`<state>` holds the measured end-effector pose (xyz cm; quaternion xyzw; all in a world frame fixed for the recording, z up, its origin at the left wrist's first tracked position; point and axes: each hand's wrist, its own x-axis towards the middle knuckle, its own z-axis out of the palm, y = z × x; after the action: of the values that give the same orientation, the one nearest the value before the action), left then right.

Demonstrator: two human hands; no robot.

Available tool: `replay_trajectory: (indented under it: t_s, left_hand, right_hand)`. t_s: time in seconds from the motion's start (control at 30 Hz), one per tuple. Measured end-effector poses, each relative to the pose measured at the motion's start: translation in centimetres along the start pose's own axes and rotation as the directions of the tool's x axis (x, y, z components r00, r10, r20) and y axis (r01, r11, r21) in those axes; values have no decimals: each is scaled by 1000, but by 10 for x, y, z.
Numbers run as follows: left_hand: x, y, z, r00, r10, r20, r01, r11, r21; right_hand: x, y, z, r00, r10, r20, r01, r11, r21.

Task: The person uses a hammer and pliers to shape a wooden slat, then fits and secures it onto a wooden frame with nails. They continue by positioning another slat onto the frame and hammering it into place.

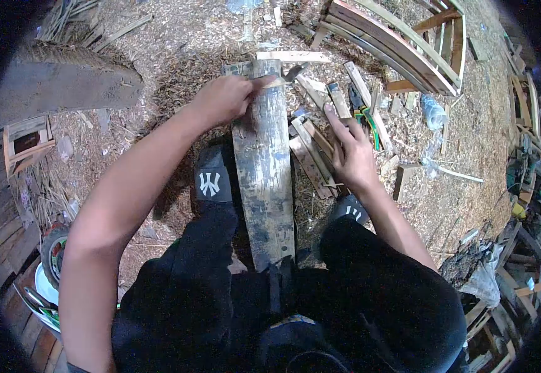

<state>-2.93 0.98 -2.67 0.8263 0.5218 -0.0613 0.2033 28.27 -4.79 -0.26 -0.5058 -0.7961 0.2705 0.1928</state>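
My left hand [224, 99] is closed around the handle of a hammer [294, 73], held across the far end of a worn wooden plank bench [264, 168]. The hammer's dark metal head points right, past the plank's edge. My right hand [352, 155] is right of the plank with its fingers apart, over loose wood strips [311, 146]. Its extended finger comes close to the end of another pale strip [312, 92]; contact cannot be made out. Beside its fingertips lie pliers [367, 121] with green and yellow handles.
A slatted wooden crate [401, 46] lies at the upper right, near a clear plastic bottle [433, 112]. A thick timber slab [71, 87] is at the left, above a small wooden frame [28, 144]. Wood shavings cover the ground, and scrap wood [525, 255] is piled at the right.
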Motion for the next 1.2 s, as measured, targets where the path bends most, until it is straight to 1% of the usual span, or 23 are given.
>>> replay_trajectory:
  t_s: [0.13, 0.2, 0.23, 0.27, 0.33, 0.37, 0.4, 0.47, 0.5, 0.53, 0.6, 0.63, 0.73, 0.77, 0.87, 0.9, 0.93, 1.0, 1.03, 1.07, 1.13, 1.17, 1.2]
  left_hand:
    - [-2, -4, 5, 998, 32, -51, -34, 999, -34]
    - [0, -7, 8, 996, 40, -74, -43, 998, -44]
    - [2, -9, 9, 1000, 10, -29, -11, 999, -38]
    - [4, -10, 10, 1000, -18, 16, 19, 999, -30]
    - [1, -6, 7, 1000, -9, -16, 9, 999, -47]
    - [-1, -4, 5, 999, -2, -47, -1, 998, -64]
    - [-1, -4, 5, 999, -3, -45, 1, 998, -63]
    - [0, -2, 2, 1000, -15, -13, 15, 999, -35]
    - [0, -6, 7, 1000, -15, -17, 14, 999, -36]
    - [1, -11, 13, 998, 21, -54, -23, 999, -27]
    - [1, -12, 15, 995, 57, -88, -58, 998, -15]
    - [-1, -4, 6, 998, 27, -65, -29, 999, -30]
    - [-2, -1, 2, 999, 7, -47, -9, 1000, -30]
    - [-1, -2, 3, 999, 18, -51, -19, 1000, -14]
    - [0, -2, 1, 1000, 13, -10, -13, 1000, -14]
    - [1, -3, 4, 1000, 11, -5, -11, 1000, -13]
    - [3, -4, 7, 1000, -9, 3, 9, 999, -42]
    - [3, -6, 8, 999, -34, 4, 35, 997, -72]
    - [2, -4, 7, 1000, -13, -26, 12, 998, -62]
    - [1, -3, 6, 998, 9, -57, -12, 999, -50]
    - [0, 0, 2, 998, 7, -55, -9, 998, -54]
    - [-1, 0, 1, 999, 1, -47, -3, 998, -59]
    - [-1, 0, 0, 999, 0, -42, -2, 998, -59]
  right_hand:
    - [0, -2, 1, 998, -23, -50, 26, 998, 58]
    - [-1, 1, 0, 1000, -20, 24, 20, 999, -26]
    - [1, -2, -1, 994, 33, 104, -19, 991, -132]
    - [1, -2, -2, 994, 33, 102, -19, 991, -135]
    - [2, -3, -2, 999, -10, 45, 11, 1000, -17]
    - [2, -5, -1, 998, -52, -33, 54, 998, 39]
    - [1, -6, -1, 998, -52, -32, 53, 998, 41]
    - [0, -5, -2, 999, -44, 1, 44, 998, -47]
    - [3, -13, -7, 989, 70, 128, -49, 985, -167]
    - [2, -11, -8, 990, 70, 126, -48, 984, -170]
    - [0, -7, -6, 998, 17, 61, -13, 998, -60]
    - [3, -8, -4, 998, -50, -34, 50, 999, 13]
    - [5, -9, -6, 998, -44, -34, 43, 999, -13]
    - [6, -14, -7, 994, 59, 91, -49, 993, -104]
    - [6, -12, -5, 993, 49, 110, -35, 992, -123]
    - [6, -14, -6, 999, 16, 47, -14, 999, -29]
    - [3, -11, -3, 999, 19, 49, -18, 1000, -26]
    - [1, -2, 0, 992, -107, -60, 108, 994, 17]
    - [2, -5, 0, 992, -107, -72, 108, 994, -1]
    - [1, -5, 0, 991, -109, -72, 109, 994, -4]
    - [-2, -3, 3, 997, 37, 66, -31, 995, -97]
    - [-2, -2, 4, 1000, -22, 7, 22, 997, -77]
    - [-1, -1, 5, 1000, -19, 9, 20, 997, -73]
